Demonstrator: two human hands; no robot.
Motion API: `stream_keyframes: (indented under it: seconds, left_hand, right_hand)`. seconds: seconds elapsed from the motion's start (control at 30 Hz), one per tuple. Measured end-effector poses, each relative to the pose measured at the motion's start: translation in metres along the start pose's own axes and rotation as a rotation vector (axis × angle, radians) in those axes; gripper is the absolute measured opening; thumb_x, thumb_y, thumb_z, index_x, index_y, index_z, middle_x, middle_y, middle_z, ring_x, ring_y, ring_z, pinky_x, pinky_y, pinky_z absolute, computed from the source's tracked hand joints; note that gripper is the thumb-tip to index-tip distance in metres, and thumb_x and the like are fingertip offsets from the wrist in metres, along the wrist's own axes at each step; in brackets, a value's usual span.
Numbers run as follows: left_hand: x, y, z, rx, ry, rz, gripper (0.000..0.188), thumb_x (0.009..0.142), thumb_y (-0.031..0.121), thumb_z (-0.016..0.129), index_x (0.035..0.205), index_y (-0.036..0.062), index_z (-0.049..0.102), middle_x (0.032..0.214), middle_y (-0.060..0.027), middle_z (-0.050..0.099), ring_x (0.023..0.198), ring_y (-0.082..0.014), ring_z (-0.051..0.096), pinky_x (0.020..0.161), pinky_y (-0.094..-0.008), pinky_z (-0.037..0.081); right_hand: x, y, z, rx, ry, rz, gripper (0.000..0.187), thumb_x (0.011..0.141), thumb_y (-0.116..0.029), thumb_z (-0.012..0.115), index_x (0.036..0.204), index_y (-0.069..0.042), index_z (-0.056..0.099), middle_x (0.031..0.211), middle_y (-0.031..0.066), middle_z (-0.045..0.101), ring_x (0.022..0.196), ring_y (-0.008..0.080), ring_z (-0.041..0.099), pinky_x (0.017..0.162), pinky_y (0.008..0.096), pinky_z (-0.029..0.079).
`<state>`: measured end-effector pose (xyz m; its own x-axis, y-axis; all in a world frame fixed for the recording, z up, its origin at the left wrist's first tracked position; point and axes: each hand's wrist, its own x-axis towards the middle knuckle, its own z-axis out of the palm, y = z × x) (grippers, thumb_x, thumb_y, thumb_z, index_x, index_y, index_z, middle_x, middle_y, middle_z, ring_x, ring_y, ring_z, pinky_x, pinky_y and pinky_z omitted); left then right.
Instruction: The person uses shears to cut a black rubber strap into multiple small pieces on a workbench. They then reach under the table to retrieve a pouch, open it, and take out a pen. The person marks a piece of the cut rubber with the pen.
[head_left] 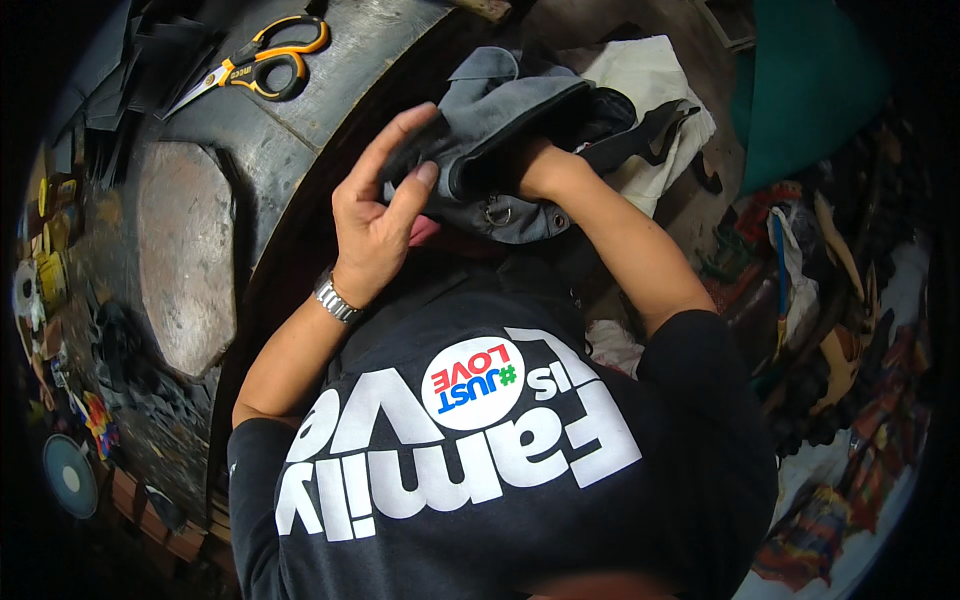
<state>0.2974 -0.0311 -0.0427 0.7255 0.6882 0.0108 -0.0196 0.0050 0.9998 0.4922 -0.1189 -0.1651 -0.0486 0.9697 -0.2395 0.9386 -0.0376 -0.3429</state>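
Observation:
A grey fabric bag [520,108] with black edging and a metal ring lies over my lap, its dark opening turned toward me. My left hand [385,195], with a metal watch on the wrist, grips the bag's left edge between thumb and fingers; the index finger reaches up along the outside. My right hand [545,172] goes into the opening up to about the wrist, so its fingers are hidden inside. A black strap [640,140] trails from the bag's right side.
Left is a dark worktable [330,75] bearing orange-and-black scissors [265,65], a worn flat slab [187,255] and black material scraps [150,60]. Cream cloth [650,75] lies behind the bag, green sheet material [810,85] at far right. Mixed scraps [800,270] heap up on the right.

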Motion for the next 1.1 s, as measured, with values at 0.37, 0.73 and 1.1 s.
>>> stream_keyframes:
  seconds: [0.37,0.73,1.1]
  left_hand:
    - [0.002,-0.006,-0.004,-0.062,-0.025,-0.179,0.037,0.090,0.007,0.058,0.127,0.0037,0.057,0.090,0.0029,0.063,0.052,0.0020,0.041,0.049,-0.0149,0.034]
    - [-0.003,-0.012,-0.014,-0.120,0.017,-0.202,0.032,0.091,0.007,0.060,0.123,0.0042,0.060,0.083,0.0043,0.060,0.059,0.0022,0.044,0.056,-0.0147,0.036]
    - [-0.006,-0.001,0.000,0.064,-0.285,-0.147,0.035,0.089,0.011,0.065,0.123,0.0066,0.059,0.109,-0.0006,0.062,0.087,-0.0021,0.053,0.071,-0.0171,0.045]
  right_hand:
    - [0.029,0.018,0.037,-0.145,0.141,0.033,0.053,0.086,-0.036,0.054,0.129,-0.004,0.055,0.135,0.0191,0.051,0.125,0.0322,0.050,0.106,0.0394,0.038]
    - [-0.010,0.049,-0.002,0.444,0.450,0.241,0.035,0.079,-0.002,0.062,0.113,0.000,0.062,0.114,0.0217,0.063,0.110,0.0351,0.060,0.092,0.0385,0.047]
    - [0.033,0.046,0.021,-0.176,-0.356,0.174,0.046,0.094,-0.033,0.042,0.130,-0.006,0.054,0.141,0.0175,0.046,0.132,0.0310,0.042,0.111,0.0406,0.029]
